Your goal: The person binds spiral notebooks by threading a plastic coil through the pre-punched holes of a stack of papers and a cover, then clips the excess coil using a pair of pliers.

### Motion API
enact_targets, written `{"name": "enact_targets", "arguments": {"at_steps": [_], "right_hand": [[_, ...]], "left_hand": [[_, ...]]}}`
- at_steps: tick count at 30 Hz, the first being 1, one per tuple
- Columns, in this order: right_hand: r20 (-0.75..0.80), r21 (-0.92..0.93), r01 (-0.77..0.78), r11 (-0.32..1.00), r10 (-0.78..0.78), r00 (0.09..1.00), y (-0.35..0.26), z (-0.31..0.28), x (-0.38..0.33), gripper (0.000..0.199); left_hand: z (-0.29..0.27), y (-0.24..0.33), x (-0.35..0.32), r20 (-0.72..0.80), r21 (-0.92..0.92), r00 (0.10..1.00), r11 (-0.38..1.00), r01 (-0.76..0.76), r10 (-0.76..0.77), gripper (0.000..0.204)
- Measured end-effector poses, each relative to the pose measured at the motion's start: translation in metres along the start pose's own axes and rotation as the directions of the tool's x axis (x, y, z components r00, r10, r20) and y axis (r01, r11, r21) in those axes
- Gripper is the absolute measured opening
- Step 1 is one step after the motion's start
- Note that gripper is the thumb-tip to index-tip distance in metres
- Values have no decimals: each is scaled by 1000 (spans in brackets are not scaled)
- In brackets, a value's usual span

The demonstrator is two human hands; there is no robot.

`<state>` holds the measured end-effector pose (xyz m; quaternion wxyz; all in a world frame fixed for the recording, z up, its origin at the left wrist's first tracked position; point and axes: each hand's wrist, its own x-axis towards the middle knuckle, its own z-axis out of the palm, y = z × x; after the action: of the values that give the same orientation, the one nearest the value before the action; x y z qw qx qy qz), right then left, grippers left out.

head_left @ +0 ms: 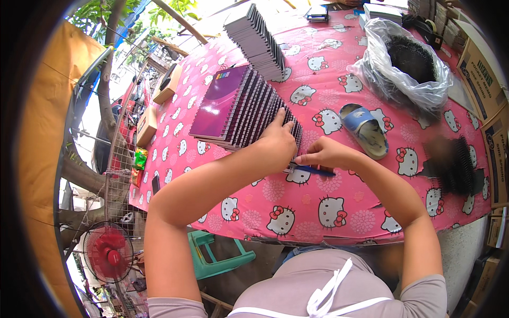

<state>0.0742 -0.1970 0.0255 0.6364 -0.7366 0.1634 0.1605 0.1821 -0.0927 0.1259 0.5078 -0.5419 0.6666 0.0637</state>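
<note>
A tall leaning stack of purple spiral notebooks (220, 103) stands in front of me, its bound edges facing right. My left hand (278, 139) grips the near right side of that stack, index finger stretched along the spirals and the thumb hidden. Close by, my right hand (326, 152) is closed in a pinch at the stack's lower right corner. What its fingertips hold is too small to make out. Just beneath them shows a blue-handled tool (316, 170); I cannot tell whether the hand holds it.
Behind stands a second notebook stack (257, 45). To the right are a blue-strapped slipper (365, 130), a clear plastic bag (371, 71) of black coils and a pile of black coils (458, 164). Cardboard boxes (482, 79) line the right edge. A green stool (220, 254) stands below the pink tablecloth (307, 204).
</note>
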Motion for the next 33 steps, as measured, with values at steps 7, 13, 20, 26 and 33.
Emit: {"name": "enact_targets", "arguments": {"at_steps": [7,13,20,26,33], "right_hand": [[-226,-593,357,722,-574,787,23,18,-9,52],[-216,-825,365,432,-837,503,32,26,-3,46],[-69,-65,26,998,-30,997,2,3,-3,44],[-157,-623,324,712,-520,840,27,17,-8,46],[-197,-809,370,456,-804,561,54,25,6,50]], "left_hand": [[4,0,3,-3,-34,999,999,-38,38,37],[-1,0,5,30,-26,999,999,-27,28,38],[5,3,8,19,4,1000,1000,-18,18,50],[8,5,12,14,30,999,999,-31,31,53],[5,2,10,26,-18,998,998,-52,53,41]]}}
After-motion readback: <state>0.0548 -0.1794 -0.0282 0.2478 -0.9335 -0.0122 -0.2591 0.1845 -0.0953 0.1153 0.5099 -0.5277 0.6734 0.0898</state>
